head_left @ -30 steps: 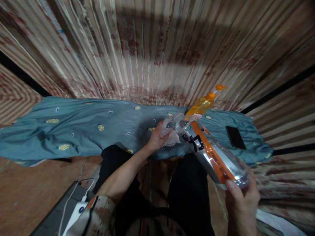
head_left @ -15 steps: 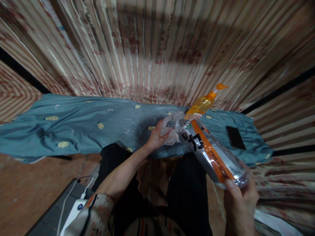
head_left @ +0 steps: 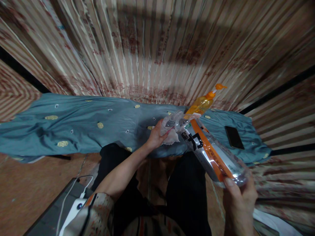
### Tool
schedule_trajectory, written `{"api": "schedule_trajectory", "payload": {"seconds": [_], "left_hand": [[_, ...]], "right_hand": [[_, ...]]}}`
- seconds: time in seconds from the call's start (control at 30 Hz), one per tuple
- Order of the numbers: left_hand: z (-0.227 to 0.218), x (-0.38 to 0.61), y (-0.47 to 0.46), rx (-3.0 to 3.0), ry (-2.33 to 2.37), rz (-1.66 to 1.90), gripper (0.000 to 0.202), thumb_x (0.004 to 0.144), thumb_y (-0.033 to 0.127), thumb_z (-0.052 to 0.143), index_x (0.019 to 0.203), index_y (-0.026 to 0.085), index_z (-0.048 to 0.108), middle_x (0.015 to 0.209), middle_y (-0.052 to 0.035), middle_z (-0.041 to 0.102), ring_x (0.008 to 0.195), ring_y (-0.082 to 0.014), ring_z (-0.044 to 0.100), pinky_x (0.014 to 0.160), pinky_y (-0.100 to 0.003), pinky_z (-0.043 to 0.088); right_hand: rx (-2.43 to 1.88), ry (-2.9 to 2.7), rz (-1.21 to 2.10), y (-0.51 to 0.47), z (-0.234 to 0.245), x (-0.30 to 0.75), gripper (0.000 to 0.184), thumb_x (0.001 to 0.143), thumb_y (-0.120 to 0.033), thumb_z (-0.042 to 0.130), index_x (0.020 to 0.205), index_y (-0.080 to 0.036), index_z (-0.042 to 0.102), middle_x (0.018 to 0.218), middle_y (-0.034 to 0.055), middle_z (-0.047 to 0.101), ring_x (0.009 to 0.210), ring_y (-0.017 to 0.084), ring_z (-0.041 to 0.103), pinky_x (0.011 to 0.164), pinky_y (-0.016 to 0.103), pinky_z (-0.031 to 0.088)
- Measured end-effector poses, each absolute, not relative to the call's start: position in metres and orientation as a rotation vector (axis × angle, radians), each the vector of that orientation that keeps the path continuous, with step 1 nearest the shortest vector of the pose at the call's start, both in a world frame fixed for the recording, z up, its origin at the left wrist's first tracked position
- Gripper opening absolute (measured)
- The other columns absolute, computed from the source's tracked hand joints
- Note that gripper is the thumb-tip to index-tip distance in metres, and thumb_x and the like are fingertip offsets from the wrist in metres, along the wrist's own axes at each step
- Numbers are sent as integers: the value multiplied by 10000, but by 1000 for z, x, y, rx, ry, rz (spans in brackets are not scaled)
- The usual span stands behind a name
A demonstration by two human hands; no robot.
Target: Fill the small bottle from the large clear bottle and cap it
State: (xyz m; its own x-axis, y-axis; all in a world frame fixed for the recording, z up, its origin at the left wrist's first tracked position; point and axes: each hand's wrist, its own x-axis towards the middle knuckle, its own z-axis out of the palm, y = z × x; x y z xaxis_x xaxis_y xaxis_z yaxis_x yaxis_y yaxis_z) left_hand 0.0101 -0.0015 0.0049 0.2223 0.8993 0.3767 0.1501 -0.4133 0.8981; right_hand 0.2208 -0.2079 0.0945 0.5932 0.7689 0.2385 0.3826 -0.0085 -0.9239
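Observation:
My right hand is closed around the base of a large clear plastic bottle with an orange and silver label. The bottle slants up and left, its narrower end near my left hand. That hand is closed on a clear, crumpled-looking plastic piece, close against the bottle's upper end; whether the two are joined I cannot tell. A whitish thin scrap shows just below it. Behind the bottle stands an orange pump bottle with yellow-orange liquid, its lower part partly hidden.
A teal patterned cloth covers the long surface before me. A dark phone lies at its right. Pleated striped curtains hang behind. At lower left, a white device with a cable rests on a dark surface.
Both hands keep their holds and the bottle's tilt is about the same. The whole view has shifted very slightly.

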Motion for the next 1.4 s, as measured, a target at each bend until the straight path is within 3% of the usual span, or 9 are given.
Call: {"api": "schedule_trajectory", "payload": {"seconds": [0.13, 0.43, 0.67, 1.4], "left_hand": [[3, 11, 0, 1733, 996, 1246, 638, 800, 327, 691, 1369, 191, 437, 1303, -106, 620, 1211, -271, 599, 1074, -441, 471], [6, 10, 0, 1741, 986, 1231, 639, 785, 288, 692, 1367, 206, 440, 1289, -94, 634, 1185, -263, 613, 1060, -436, 478], [9, 10, -2, 1722, 1003, 1241, 612, 804, 343, 704, 1354, 211, 471, 1170, -82, 684, 1146, -255, 639, 1012, -418, 518], [6, 9, 0, 1762, 994, 1227, 645, 798, 326, 694, 1378, 201, 441, 1241, -89, 657, 1192, -271, 612, 1055, -425, 484]], "right_hand": [[-1641, -979, 399, -208, 94, 222, 786, 728, -548, 706, 1382, -162, 501, 1282, 132, 587, 1195, 353, 546, 1081, 563, 348], [-1627, -980, 399, -209, 99, 221, 773, 731, -533, 721, 1381, -170, 514, 1282, 127, 594, 1199, 340, 548, 1093, 550, 351], [-1648, -986, 376, -208, 98, 224, 787, 724, -538, 728, 1381, -165, 512, 1291, 134, 585, 1212, 353, 542, 1086, 562, 349], [-1634, -984, 392, -209, 100, 221, 756, 733, -528, 720, 1375, -184, 518, 1287, 123, 590, 1202, 344, 541, 1099, 566, 343]]}}
